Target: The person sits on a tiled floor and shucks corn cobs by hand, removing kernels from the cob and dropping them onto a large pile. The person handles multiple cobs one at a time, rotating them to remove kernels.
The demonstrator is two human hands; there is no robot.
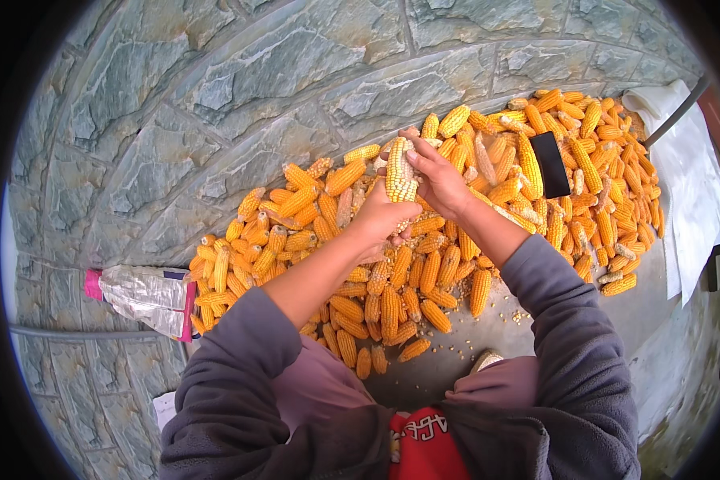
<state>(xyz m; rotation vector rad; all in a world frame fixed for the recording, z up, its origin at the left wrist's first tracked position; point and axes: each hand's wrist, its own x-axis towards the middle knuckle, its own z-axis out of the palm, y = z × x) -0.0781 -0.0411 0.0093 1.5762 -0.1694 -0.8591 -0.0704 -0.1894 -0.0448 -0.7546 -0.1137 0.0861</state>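
Observation:
Between my two hands is an ear of dried corn (pixel 399 171), raised above a large heap of corn ears (pixel 390 306). Yellow kernels cover its left side, while a pale strip along the right looks stripped. My left hand (pixel 384 216) is wrapped around the lower end, thumb across the front. My right hand (pixel 439 177) grips the upper right side, with its thumb near the bare strip. Most of the fingers behind the ear are hidden. A black smartphone (pixel 550 165) lies on the heap to the right of my right forearm.
A rough stone-faced wall (pixel 264 78) rises behind the heap. At the left lies a silvery bag with pink ends (pixel 147 297). A white sheet (pixel 690 186) hangs at the right beside a dark bar (pixel 675 114). Loose kernels (pixel 507 315) dot the grey floor (pixel 408 384) near my shoe (pixel 487 360).

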